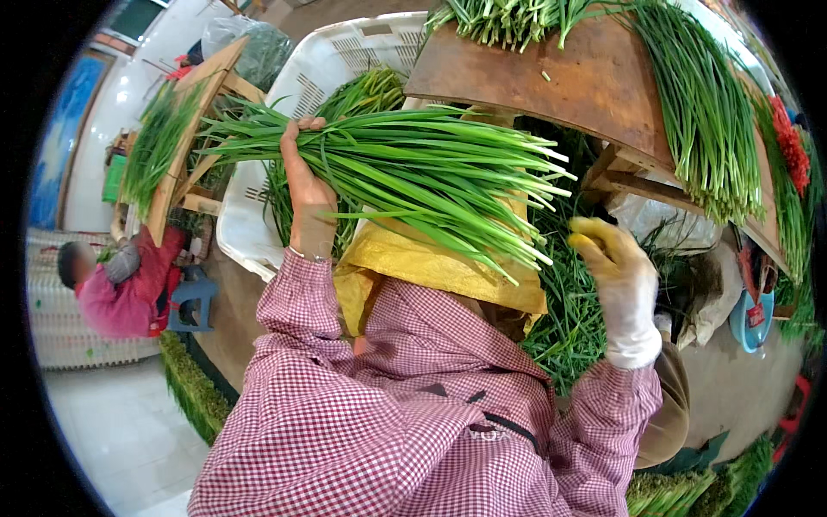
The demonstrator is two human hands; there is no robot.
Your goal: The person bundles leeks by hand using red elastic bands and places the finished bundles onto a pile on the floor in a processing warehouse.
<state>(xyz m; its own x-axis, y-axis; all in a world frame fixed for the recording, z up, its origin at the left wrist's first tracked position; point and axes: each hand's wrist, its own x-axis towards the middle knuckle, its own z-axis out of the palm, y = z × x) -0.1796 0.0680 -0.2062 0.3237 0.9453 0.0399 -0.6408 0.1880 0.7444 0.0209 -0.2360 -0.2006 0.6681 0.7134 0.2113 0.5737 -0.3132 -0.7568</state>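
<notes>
My bare left hand (pixel 307 177) grips a bunch of Chinese chives (pixel 422 159) near its leafy end. The pale cut ends fan out to the right, above the yellow sheet (pixel 431 263) over my lap. My right hand (pixel 609 258), in a white glove with yellow fingers, is raised to the right of those ends, apart from them. Its fingers are bent and spread, with nothing visible between them. Loose green leaves (pixel 568 319) lie in a heap below, between the yellow sheet and my right hand.
Ahead stands a brown wooden table (pixel 551 73) with more chives (pixel 702 129) along its right side. A white plastic basket (pixel 245 220) holding chives is behind my left hand. At the far left a person in pink (pixel 125 289) sits by a blue stool (pixel 193 297) and a tilted board (pixel 194 129).
</notes>
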